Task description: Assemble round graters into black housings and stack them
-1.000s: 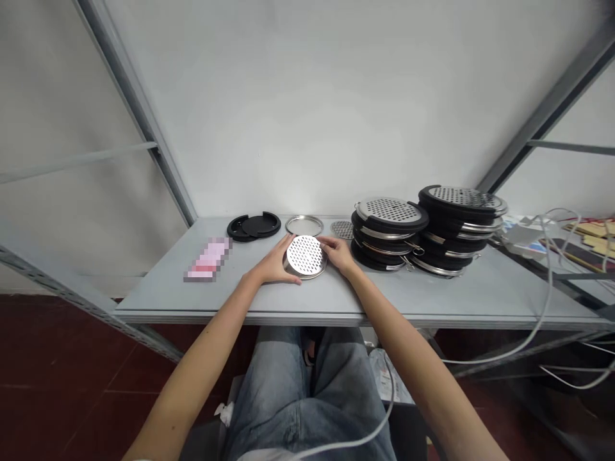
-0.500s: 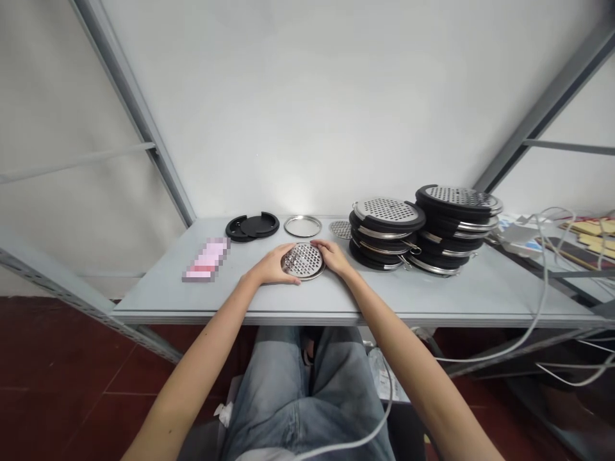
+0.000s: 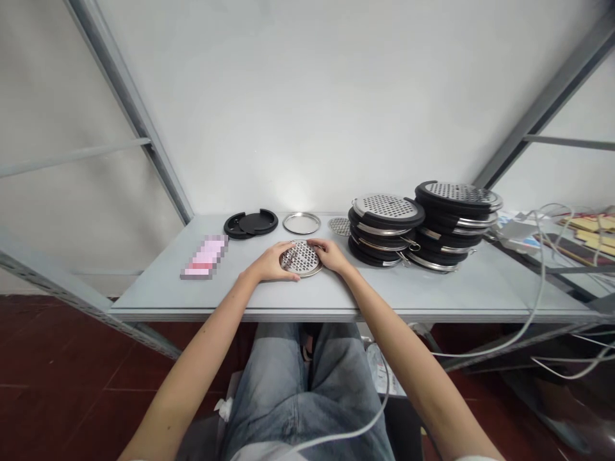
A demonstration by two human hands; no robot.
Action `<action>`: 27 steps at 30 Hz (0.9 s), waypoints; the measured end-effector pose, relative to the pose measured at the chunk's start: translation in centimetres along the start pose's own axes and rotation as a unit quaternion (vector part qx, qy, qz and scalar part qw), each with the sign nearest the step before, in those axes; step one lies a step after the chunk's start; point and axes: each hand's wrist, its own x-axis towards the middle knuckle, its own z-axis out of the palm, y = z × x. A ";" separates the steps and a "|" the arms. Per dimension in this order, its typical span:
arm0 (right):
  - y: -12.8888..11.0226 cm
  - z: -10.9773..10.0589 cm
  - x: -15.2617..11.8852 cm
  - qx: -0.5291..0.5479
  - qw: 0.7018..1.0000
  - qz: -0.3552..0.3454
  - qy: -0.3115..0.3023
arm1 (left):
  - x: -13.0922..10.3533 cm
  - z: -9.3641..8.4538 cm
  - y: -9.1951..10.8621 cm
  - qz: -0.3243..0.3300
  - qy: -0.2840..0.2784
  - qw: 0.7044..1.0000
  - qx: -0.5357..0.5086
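Pink item [image 3: 204, 257] blurred, perforated disc [image 3: 305, 258] partly covered

A gray table [image 3: 158, 289] bears a pink item [image 3: 205, 257], black discs [image 3: 258, 223], one metal disc [image 3: 302, 223], perforated discs [image 3: 304, 259] and two black-and-silver stacks [image 3: 384, 232].

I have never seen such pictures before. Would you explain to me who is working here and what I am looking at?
There is no machine: these are a person's bare hands, seen from a camera worn on the head, looking forward and down. The left hand curves around the left side of a metal disc with holes; the right hand touches its right side. Behind them on the table lie black round parts, a shiny plate and another holed disc. Stacks stand on the right; a pink item, blurred out, lies on the left.
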 end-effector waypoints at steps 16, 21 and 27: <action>-0.4 -0.3 -0.3 -0.184 0.980 -0.004 0.070 | 0.1 0.3 -0.6 -0.001 -0.005 1.000 -0.001; -0.6 -0.2 -0.4 -0.211 0.976 0.007 0.060 | 0.0 0.2 -0.5 0.001 -0.005 1.000 -0.007; -1.3 -0.3 -0.6 -0.195 0.979 0.005 0.064 | -0.1 0.2 -0.5 -0.010 -0.006 1.000 -0.005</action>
